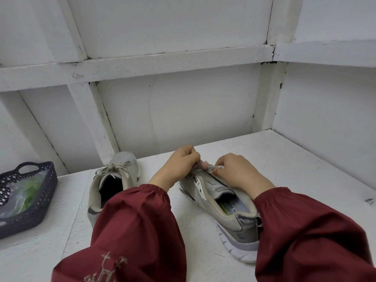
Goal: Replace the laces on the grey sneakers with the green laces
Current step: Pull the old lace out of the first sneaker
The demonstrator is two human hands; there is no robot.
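Both hands work at the front eyelets of one grey sneaker (219, 192) on the white surface (284, 159). Left hand (179, 165): fingers curled, pinching a pale lace (210, 166); detail blurred. Right hand (238, 171): curled over the upper, thumb pressed on the eyelet edge. Second sneaker (122, 169), laced, just left of the left hand. Green laces (30, 190) in a dark basket (46, 180), far left of both hands.

This looks like a plain, makeshift work booth. White-painted panel walls (183, 110) with rough timber battens (142, 62) close in a scuffed white counter (264, 159) at back and sides.
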